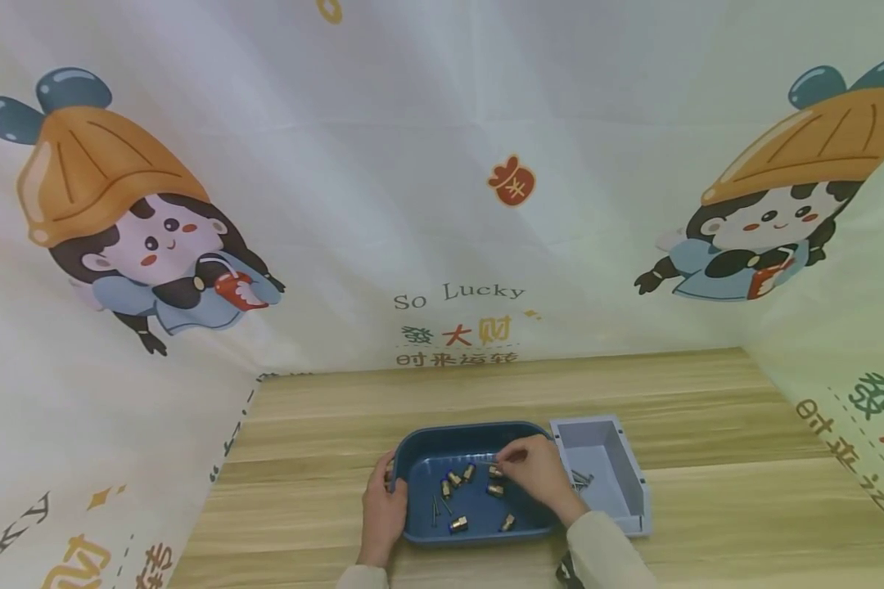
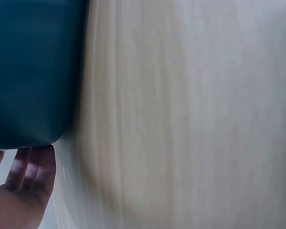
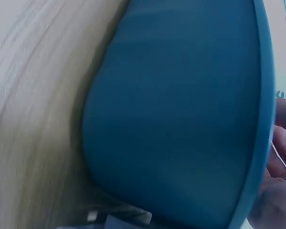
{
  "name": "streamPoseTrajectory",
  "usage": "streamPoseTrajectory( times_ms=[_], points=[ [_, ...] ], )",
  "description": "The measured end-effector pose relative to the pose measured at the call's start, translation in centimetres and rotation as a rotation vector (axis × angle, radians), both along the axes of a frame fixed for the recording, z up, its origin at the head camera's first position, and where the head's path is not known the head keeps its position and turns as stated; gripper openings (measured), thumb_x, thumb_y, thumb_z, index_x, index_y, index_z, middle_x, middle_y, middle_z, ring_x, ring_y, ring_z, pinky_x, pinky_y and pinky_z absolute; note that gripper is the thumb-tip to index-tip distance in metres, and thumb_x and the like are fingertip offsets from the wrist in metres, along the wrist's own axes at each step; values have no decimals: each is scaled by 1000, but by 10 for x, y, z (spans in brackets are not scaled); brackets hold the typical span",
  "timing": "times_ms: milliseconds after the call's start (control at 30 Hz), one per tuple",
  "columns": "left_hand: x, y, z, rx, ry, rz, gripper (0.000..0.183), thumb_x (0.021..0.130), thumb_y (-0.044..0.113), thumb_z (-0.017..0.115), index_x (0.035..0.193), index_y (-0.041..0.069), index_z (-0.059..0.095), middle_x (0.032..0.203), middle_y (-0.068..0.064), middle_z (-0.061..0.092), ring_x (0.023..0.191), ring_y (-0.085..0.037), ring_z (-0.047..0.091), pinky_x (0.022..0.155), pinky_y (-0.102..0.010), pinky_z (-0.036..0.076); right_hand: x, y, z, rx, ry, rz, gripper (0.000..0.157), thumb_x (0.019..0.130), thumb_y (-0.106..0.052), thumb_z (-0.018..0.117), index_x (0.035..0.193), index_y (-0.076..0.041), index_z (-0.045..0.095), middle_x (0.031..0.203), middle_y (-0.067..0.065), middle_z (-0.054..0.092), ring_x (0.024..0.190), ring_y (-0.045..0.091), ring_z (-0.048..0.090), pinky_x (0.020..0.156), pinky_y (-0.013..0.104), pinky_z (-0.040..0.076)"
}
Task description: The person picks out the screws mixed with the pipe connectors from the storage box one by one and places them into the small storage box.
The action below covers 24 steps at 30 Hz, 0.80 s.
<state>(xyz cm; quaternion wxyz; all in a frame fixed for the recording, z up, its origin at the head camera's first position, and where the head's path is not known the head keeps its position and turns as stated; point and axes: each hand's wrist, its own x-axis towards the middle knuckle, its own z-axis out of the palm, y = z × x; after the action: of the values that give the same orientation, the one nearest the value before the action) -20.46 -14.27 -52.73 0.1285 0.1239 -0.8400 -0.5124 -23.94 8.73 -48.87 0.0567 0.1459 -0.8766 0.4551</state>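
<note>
A thin metal piece (image 1: 489,464) is held above the right part of the blue tray (image 1: 479,507), its free end pointing left. It resembles the screws nearby, but is too small for its type to be confirmed. It is pinched at the closed fingertips of the right hand (image 1: 538,474), by which the tray is reached over from the right. In the right-wrist view, a thin bright line is seen at these fingers, beyond the tray rim.

The left side of the tray is gripped by the left hand (image 1: 383,511): the thumb is placed at the rim, the other fingers are laid against the outer wall, and the hand is opened only as far as the tray edge requires.

Seven brass fittings (image 1: 459,524), several with blue collars visible, are scattered on the tray floor. One is located directly beneath the right fingertips. Two loose screws (image 1: 435,511) are laid near the left-front part of the floor.

A grey bin (image 1: 626,466) is positioned just beside the tray on the right; whether the two are touching cannot be told. Further screws (image 1: 580,481) are grouped in its left part, partly hidden by the right hand.

Both containers are supported by a wood-grain table (image 1: 324,458), behind which a printed cloth (image 1: 412,204) is hung.
</note>
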Motion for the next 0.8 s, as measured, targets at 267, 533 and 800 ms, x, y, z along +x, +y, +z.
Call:
streamPoseTrajectory(
  times_ms=[267, 533, 800],
  points=[
    [0, 0, -1, 1, -8, -1, 44, 81, 0, 47, 124, 6, 48, 94, -15, 57, 78, -20, 52, 64, -30, 43, 1, 10, 8, -10, -3, -12, 4, 71, -2, 69, 74, -4, 69, 70, 3, 67, 61, 11, 61, 55, 19, 47],
    [1, 0, -2, -3, -9, -8, 44, 81, 0, 47, 125, 5, 47, 96, -15, 57, 81, -22, 52, 66, -31, 43, 2, 30, 13, -23, -11, -73, 5, 69, -2, 71, 73, -5, 69, 69, 4, 67, 60, 11, 61, 55, 20, 47],
    [2, -2, -1, 4, -17, -13, 43, 83, 0, 47, 126, 6, 46, 95, -16, 56, 78, -21, 52, 64, -30, 44, 3, 59, 22, -35, -64, -134, 5, 72, -5, 69, 77, -5, 70, 76, 5, 68, 67, 13, 62, 59, 24, 48]
  ],
)
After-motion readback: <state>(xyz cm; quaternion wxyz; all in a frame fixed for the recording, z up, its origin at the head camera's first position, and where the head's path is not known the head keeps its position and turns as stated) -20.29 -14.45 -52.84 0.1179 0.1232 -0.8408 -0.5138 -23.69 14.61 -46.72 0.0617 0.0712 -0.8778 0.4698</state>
